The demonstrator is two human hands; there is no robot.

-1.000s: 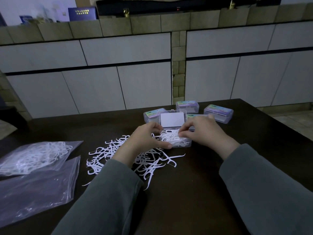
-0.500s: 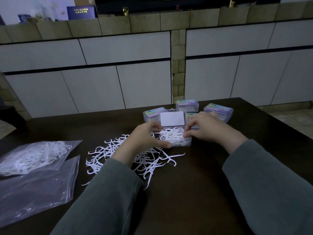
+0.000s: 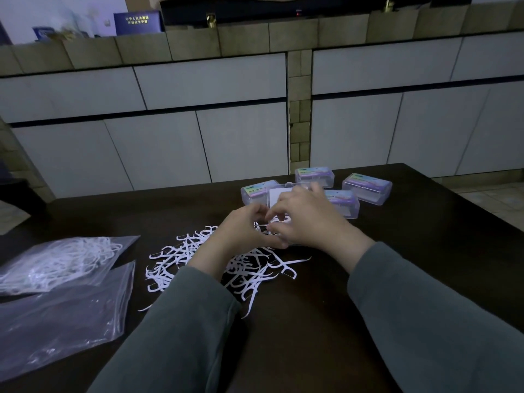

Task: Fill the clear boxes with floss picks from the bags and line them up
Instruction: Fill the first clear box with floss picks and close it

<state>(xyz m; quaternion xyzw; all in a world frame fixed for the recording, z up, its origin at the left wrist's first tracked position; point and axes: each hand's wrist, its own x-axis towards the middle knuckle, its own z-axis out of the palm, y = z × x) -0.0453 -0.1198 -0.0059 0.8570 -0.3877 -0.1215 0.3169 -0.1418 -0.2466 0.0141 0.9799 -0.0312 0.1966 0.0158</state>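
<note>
right hand has moved over open box, curled fingers hide picks inside, grip unclear | left hand grips box edge | loose picks left of box | filling nearly done

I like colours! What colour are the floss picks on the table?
White, seen in the head view: the floss picks lie on the dark table.

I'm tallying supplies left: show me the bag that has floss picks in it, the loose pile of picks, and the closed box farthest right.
Bag of floss picks (image 3: 61, 260): head view, on the picks inside.
Loose floss picks (image 3: 181, 255): head view, the pile's left part.
Rightmost closed box (image 3: 367, 184): head view, its coloured lid.
</note>
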